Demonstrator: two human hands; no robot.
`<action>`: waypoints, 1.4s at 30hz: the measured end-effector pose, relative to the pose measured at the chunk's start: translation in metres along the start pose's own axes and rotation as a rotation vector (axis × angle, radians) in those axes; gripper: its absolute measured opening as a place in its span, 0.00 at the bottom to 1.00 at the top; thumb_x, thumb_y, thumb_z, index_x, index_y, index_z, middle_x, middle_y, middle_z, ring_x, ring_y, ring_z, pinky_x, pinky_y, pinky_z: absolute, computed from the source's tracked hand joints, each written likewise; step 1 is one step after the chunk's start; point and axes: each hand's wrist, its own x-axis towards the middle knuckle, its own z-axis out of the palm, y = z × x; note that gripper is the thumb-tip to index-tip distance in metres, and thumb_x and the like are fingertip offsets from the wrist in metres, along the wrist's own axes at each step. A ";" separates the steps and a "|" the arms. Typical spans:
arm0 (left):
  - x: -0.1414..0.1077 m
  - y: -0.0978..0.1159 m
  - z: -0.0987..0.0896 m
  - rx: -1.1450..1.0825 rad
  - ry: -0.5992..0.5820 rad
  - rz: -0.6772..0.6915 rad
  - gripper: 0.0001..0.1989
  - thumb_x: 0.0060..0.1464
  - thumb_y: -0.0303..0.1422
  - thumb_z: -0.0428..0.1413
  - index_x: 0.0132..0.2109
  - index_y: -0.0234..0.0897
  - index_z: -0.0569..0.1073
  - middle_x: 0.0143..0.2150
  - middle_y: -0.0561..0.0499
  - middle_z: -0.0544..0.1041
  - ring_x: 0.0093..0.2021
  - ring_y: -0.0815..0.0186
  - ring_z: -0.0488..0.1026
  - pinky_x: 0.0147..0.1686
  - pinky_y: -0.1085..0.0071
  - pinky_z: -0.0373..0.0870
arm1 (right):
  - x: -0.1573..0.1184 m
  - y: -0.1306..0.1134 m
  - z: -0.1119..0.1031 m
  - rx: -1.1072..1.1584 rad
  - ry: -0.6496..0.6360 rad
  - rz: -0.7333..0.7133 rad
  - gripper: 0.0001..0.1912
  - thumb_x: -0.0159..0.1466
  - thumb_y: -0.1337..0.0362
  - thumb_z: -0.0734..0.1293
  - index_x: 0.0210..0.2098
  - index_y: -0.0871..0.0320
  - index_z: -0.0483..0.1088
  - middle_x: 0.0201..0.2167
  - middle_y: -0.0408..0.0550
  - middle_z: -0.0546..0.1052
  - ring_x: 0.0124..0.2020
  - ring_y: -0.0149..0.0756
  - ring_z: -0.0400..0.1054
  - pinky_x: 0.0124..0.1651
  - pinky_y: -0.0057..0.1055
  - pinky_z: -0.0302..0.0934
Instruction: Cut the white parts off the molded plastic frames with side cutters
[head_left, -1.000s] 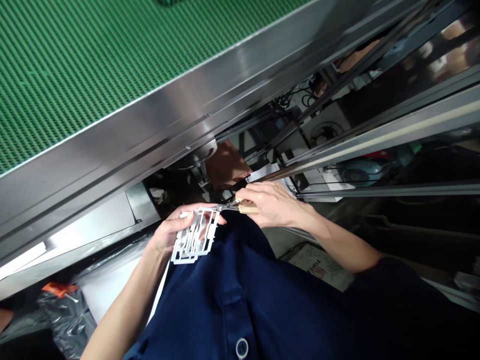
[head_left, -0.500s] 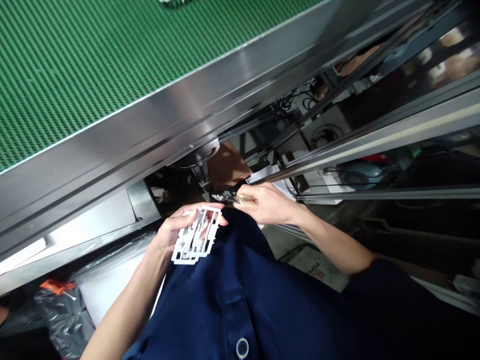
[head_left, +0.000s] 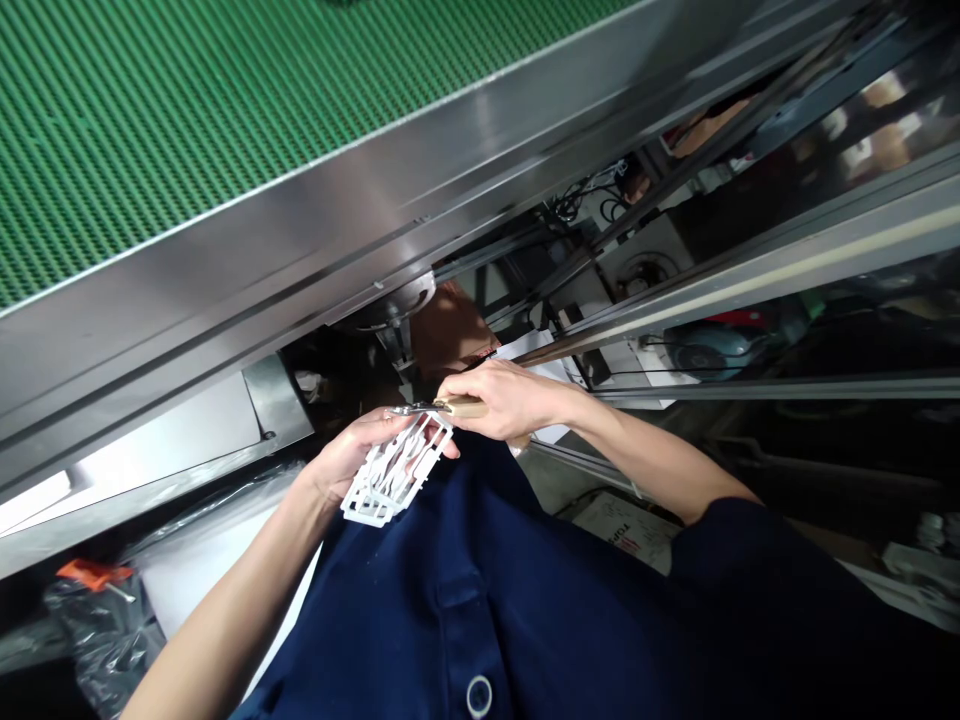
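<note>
White plastic frames [head_left: 396, 472] with thin bars and small parts inside hang in front of my lap, overlapping each other. My left hand [head_left: 360, 448] grips them at their upper left side, fingers partly behind them. In my right hand [head_left: 499, 400] is a pair of pliers [head_left: 465, 407] with pale handles, my fingers wrapped round them. The metal jaws lie across the top edge of the frames, close to my left fingertips; whether they bite on the plastic is too small to tell.
Ahead runs a green ribbed conveyor belt [head_left: 225, 110] with a broad metal edge [head_left: 315, 230]. At the lower left are a clear plastic bag [head_left: 109, 630] and an orange item [head_left: 94, 573]. Metal rails [head_left: 750, 270] cross the right side.
My right hand has moved left with the pliers, and their jaws have come from beside the frames to their top edge. The frames have shifted slightly in my left hand.
</note>
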 end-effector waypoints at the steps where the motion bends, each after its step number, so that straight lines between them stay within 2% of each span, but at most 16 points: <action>1: 0.000 0.001 0.000 -0.007 -0.005 -0.007 0.20 0.56 0.36 0.54 0.44 0.18 0.75 0.22 0.43 0.74 0.19 0.68 0.68 0.16 0.79 0.64 | 0.000 -0.001 -0.002 -0.010 -0.013 -0.007 0.10 0.62 0.58 0.61 0.36 0.57 0.68 0.26 0.41 0.72 0.26 0.27 0.61 0.30 0.25 0.46; 7: 0.002 -0.001 -0.006 -0.013 0.029 -0.007 0.16 0.52 0.31 0.55 0.44 0.20 0.74 0.31 0.38 0.76 0.21 0.68 0.69 0.19 0.77 0.67 | 0.001 -0.006 -0.010 -0.078 -0.058 -0.020 0.08 0.60 0.61 0.61 0.34 0.57 0.69 0.23 0.41 0.71 0.23 0.27 0.58 0.27 0.25 0.43; 13: 0.004 -0.003 -0.010 -0.134 -0.066 0.017 0.14 0.49 0.28 0.57 0.43 0.24 0.73 0.32 0.41 0.78 0.25 0.66 0.72 0.23 0.76 0.70 | 0.003 -0.006 -0.011 -0.133 -0.067 -0.051 0.07 0.59 0.62 0.61 0.34 0.56 0.69 0.23 0.41 0.72 0.23 0.27 0.59 0.26 0.25 0.42; 18: 0.005 -0.007 -0.018 -0.090 -0.034 -0.023 0.13 0.58 0.30 0.49 0.44 0.21 0.70 0.38 0.31 0.77 0.24 0.66 0.73 0.20 0.77 0.69 | 0.004 -0.003 -0.003 -0.183 -0.029 -0.069 0.08 0.58 0.61 0.61 0.33 0.57 0.70 0.25 0.43 0.73 0.22 0.28 0.60 0.26 0.26 0.41; 23: 0.005 -0.005 -0.015 -0.134 -0.063 0.002 0.14 0.54 0.29 0.53 0.45 0.22 0.72 0.38 0.36 0.78 0.25 0.65 0.74 0.22 0.75 0.71 | 0.002 0.003 0.004 -0.168 0.026 -0.047 0.09 0.59 0.59 0.62 0.34 0.56 0.69 0.27 0.43 0.74 0.24 0.29 0.61 0.27 0.26 0.42; 27: 0.005 -0.001 -0.009 -0.141 -0.004 -0.062 0.18 0.59 0.33 0.49 0.49 0.22 0.73 0.38 0.35 0.78 0.23 0.66 0.73 0.18 0.77 0.69 | -0.001 0.012 0.001 -0.146 0.078 0.033 0.10 0.61 0.59 0.60 0.35 0.57 0.69 0.26 0.43 0.73 0.26 0.30 0.63 0.29 0.26 0.45; 30: 0.006 -0.001 -0.010 -0.153 0.018 -0.067 0.19 0.60 0.33 0.48 0.50 0.22 0.72 0.39 0.33 0.77 0.23 0.66 0.73 0.18 0.77 0.69 | -0.004 0.022 0.003 -0.109 0.173 0.120 0.11 0.62 0.59 0.59 0.36 0.58 0.69 0.28 0.44 0.74 0.28 0.31 0.64 0.32 0.26 0.49; 33: 0.007 -0.002 -0.013 -0.155 0.026 -0.050 0.19 0.60 0.33 0.48 0.51 0.22 0.71 0.39 0.33 0.77 0.23 0.66 0.73 0.19 0.77 0.70 | -0.006 0.033 0.012 -0.042 0.334 0.153 0.10 0.59 0.65 0.60 0.39 0.58 0.68 0.35 0.46 0.74 0.34 0.32 0.66 0.36 0.26 0.53; 35: 0.009 -0.002 -0.014 -0.151 0.064 -0.010 0.18 0.60 0.33 0.49 0.53 0.25 0.70 0.40 0.34 0.77 0.24 0.66 0.73 0.20 0.76 0.71 | -0.008 0.038 0.019 0.018 0.425 0.184 0.10 0.57 0.68 0.60 0.38 0.58 0.68 0.34 0.45 0.74 0.34 0.32 0.66 0.36 0.25 0.54; 38: 0.015 0.003 -0.014 -0.153 0.160 0.109 0.18 0.59 0.32 0.51 0.55 0.31 0.68 0.44 0.36 0.76 0.28 0.66 0.75 0.25 0.74 0.74 | -0.009 0.043 0.025 0.138 0.518 0.276 0.05 0.54 0.69 0.60 0.32 0.58 0.66 0.26 0.41 0.71 0.27 0.29 0.63 0.32 0.25 0.54; 41: 0.025 0.012 -0.011 -0.140 0.220 0.270 0.19 0.57 0.31 0.54 0.55 0.34 0.67 0.49 0.37 0.74 0.32 0.65 0.75 0.30 0.71 0.75 | -0.009 0.040 0.026 0.259 0.572 0.336 0.01 0.54 0.68 0.61 0.26 0.59 0.63 0.23 0.39 0.68 0.24 0.27 0.60 0.29 0.24 0.53; 42: 0.028 0.015 -0.009 -0.125 0.233 0.321 0.20 0.56 0.31 0.55 0.56 0.34 0.67 0.49 0.38 0.74 0.32 0.65 0.75 0.31 0.71 0.75 | -0.008 0.036 0.027 0.299 0.585 0.352 0.03 0.55 0.66 0.62 0.26 0.59 0.63 0.23 0.39 0.67 0.24 0.27 0.60 0.29 0.24 0.53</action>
